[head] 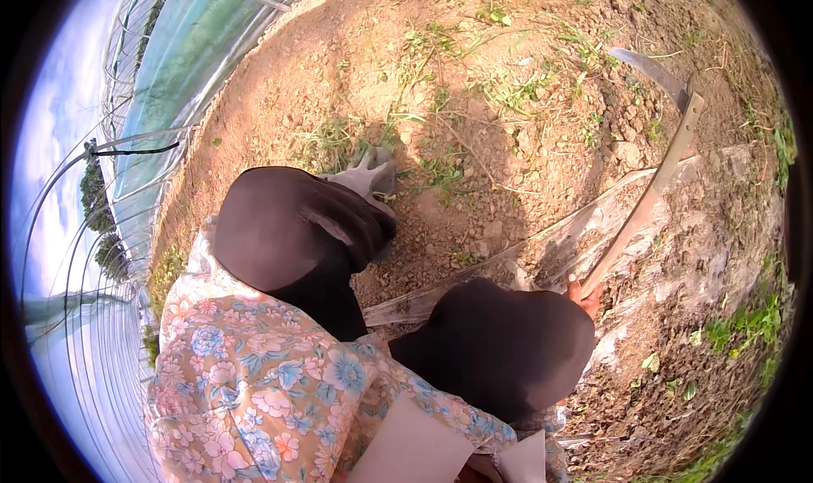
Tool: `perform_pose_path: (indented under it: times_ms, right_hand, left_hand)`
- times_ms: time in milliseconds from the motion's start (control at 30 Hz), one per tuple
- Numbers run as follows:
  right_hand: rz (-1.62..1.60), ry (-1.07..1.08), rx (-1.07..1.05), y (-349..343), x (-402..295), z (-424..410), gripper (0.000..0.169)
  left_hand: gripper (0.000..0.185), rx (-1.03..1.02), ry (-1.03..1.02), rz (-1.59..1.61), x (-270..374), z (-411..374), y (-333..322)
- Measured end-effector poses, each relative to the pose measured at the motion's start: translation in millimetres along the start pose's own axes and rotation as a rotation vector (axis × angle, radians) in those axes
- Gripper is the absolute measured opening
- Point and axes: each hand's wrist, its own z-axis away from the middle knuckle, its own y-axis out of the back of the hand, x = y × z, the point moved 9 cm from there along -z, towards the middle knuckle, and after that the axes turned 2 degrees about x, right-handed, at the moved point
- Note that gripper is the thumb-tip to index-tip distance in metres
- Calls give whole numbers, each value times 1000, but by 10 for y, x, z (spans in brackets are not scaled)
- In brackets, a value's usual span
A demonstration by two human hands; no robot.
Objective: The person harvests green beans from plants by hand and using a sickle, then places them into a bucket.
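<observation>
My left hand (368,173), in a pale grey glove, reaches past my left knee down to the soil, at a small clump of pulled weeds (333,136). Its fingertips are partly among the greens, and whether they grip any cannot be told. My right hand (585,300), bare and mostly hidden behind my right knee, holds the lower end of a long wooden-handled sickle (648,197). The sickle's curved metal blade (654,73) points up and left, over the soil at the upper right.
Uprooted weeds (517,92) lie scattered on the dry, crumbly soil. A strip of clear plastic film (597,219) crosses the ground beneath the sickle handle. On the left stand hooped tunnel frames (76,241) and a plastic-covered tunnel (184,57). Green plants (752,324) grow at the right.
</observation>
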Motion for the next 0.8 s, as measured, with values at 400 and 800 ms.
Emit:
perform_pose_path:
  times_ms: [400,800]
  right_hand:
    - [-93,-64,-22,187,-60,-358,25]
    - [-11,-90,21,612,-70,-275,29]
  left_hand:
    - [39,-572,333,-3,-1734,786,-1303]
    - [23,21,963,72,-3186,1579,-173]
